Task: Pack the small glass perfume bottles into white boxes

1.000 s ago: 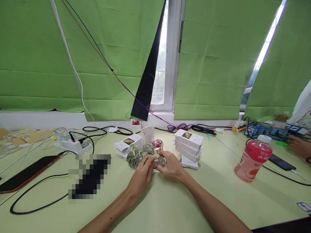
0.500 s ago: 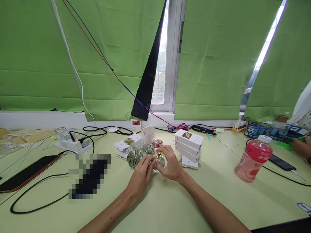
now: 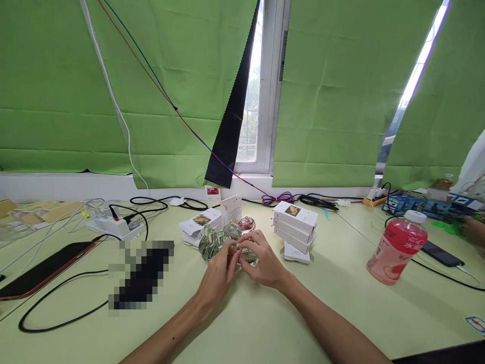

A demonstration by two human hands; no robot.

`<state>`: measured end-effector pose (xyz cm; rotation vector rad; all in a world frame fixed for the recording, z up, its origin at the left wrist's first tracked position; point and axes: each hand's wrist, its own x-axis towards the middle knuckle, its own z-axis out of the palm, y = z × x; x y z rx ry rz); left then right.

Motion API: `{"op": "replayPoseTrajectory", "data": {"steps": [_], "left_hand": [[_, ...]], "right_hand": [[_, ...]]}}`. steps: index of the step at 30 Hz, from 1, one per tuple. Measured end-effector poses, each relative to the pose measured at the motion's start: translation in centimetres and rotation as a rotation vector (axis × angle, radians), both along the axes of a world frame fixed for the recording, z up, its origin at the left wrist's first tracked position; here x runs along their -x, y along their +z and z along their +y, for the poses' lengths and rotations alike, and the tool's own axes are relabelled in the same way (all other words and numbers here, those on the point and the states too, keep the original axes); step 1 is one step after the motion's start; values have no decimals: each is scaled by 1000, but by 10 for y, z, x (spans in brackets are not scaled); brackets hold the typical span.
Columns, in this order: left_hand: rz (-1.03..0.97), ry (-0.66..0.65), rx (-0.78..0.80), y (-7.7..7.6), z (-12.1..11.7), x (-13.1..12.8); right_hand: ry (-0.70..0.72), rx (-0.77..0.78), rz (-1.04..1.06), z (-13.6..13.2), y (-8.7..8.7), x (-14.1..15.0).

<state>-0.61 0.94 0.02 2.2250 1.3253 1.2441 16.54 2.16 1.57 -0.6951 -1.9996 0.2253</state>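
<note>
My left hand (image 3: 219, 268) and my right hand (image 3: 265, 264) come together low over the table, fingertips meeting with both hands closed. Whatever lies between the fingertips is too small or hidden to make out. Under the curve of my right thumb and index finger sits a round clear glass bottle (image 3: 249, 257), partly covered by the fingers. Just left of it, several similar glass bottles (image 3: 206, 248) with shiny silvery-green tops stand in a cluster beside my left hand. Behind them is another round glass bottle (image 3: 232, 231), and next to it a reddish one (image 3: 246, 223).
A stack of white boxes (image 3: 294, 225) stands to the right, more white boxes (image 3: 200, 225) to the left. Farther right are a pink drink bottle (image 3: 396, 247) and a phone (image 3: 441, 253). A power strip (image 3: 113, 226) with cables lies left. Another person's hand (image 3: 473, 230) shows at the right edge.
My right hand has lifted its fingers off the bottle's top and shifted left, its fingertips now against those of my left hand. The left hand has barely moved.
</note>
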Motion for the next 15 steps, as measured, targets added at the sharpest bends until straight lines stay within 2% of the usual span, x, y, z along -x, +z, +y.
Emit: {"op": "replayPoseTrajectory", "data": {"steps": [15], "left_hand": [[-52,-30,30,3,-3,-1]], "right_hand": [[59,-14,28,-1,1,-1]]}}
